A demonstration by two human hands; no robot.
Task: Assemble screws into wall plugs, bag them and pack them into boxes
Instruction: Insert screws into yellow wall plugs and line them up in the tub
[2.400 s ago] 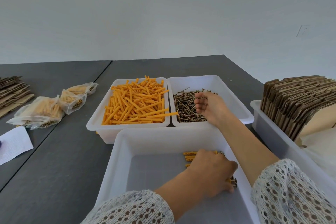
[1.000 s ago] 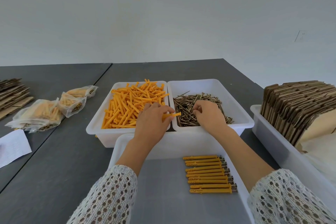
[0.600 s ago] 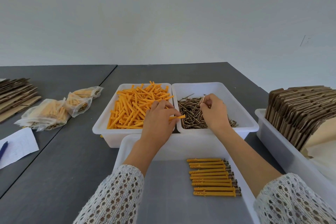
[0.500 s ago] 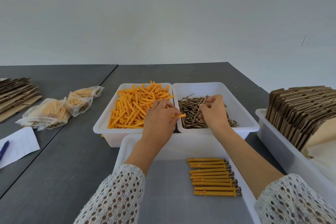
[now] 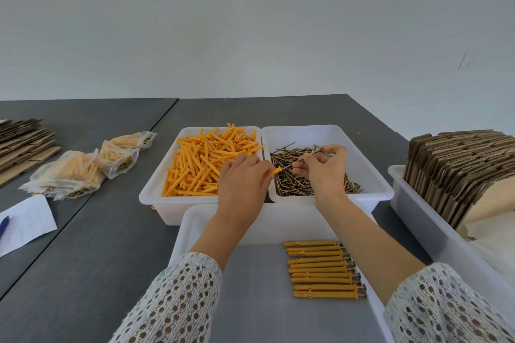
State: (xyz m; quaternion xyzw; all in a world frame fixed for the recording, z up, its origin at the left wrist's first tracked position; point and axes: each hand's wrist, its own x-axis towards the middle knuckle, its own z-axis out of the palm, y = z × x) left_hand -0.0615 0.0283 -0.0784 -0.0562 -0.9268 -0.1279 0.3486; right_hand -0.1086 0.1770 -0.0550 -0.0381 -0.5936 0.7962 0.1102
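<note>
Orange wall plug (image 5: 274, 171) pinched in left hand (image 5: 243, 182), open end facing right. Right hand (image 5: 323, 168) pinches a screw (image 5: 296, 161), tip aimed at it, over the screw bin (image 5: 370, 164): feed stays close. Finished assemblies (image 5: 323, 270) lie in rows in the near tray (image 5: 195, 220), probably for counting.
</note>
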